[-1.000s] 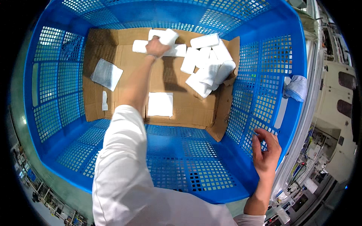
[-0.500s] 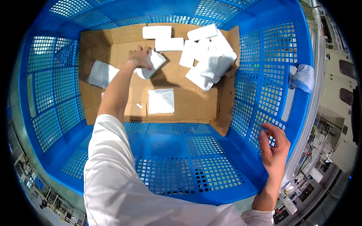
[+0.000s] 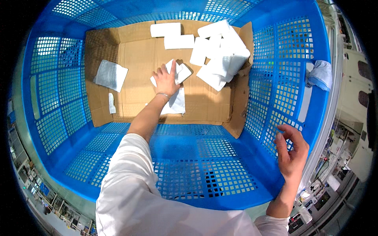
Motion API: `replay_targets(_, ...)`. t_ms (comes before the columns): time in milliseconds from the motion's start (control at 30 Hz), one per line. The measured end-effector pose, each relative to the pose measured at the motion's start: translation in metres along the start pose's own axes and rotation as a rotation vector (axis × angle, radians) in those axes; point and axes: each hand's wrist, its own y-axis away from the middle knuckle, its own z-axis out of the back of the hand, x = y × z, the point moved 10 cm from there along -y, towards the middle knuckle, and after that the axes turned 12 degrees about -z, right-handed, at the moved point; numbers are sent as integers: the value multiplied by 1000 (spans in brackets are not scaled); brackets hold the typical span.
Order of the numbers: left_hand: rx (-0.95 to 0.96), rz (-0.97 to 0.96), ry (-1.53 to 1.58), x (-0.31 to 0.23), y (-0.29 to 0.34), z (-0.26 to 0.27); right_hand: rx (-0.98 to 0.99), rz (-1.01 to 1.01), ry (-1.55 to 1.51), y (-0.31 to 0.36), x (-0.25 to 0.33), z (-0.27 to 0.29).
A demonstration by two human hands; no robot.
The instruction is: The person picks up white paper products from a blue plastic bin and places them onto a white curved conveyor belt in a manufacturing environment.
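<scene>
My left hand (image 3: 166, 80) reaches down into a blue plastic crate, its fingers spread across a folded white cloth-like packet (image 3: 182, 73). Part of that packet is hidden beneath the hand. A flat white square sheet (image 3: 178, 103) lies just below my wrist, partly covered by it. My right hand (image 3: 292, 151) hovers by the crate's right wall, thumb and forefinger curved apart, with nothing visible between them.
The blue crate (image 3: 179, 145) has perforated walls and a cardboard liner (image 3: 136, 59). White packets (image 3: 214, 49) are heaped at far right; two more (image 3: 165, 30) lie at the back. A greyish-white sheet (image 3: 112, 74) lies left. A bluish cloth (image 3: 319, 75) hangs on the right rim.
My left hand has moved right and nearer, and the packet beneath it has shifted the same way. A small white strip at the left now shows. My right hand has barely moved.
</scene>
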Motion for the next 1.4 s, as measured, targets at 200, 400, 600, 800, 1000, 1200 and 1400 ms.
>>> replay_targets(200,267,246,353,28,-6,-23,-12,-2,-23,2,0,1)
replay_targets(400,183,385,1128,52,2,-87,-9,29,-17,4,2,0)
replay_targets(600,257,382,935,51,11,-107,-7,8,-39,3,-1,1)
replay_targets(800,61,492,1475,31,20,-70,-6,15,-56,5,-2,3)
replay_targets(1000,258,267,1598,-30,0,-81,31,-2,-104,4,0,4)
replay_targets(1200,171,276,1233,-57,-16,-82,33,89,-30,3,6,3)
replay_targets(1400,171,262,1750,-67,-9,-69,11,51,-60,4,4,6)
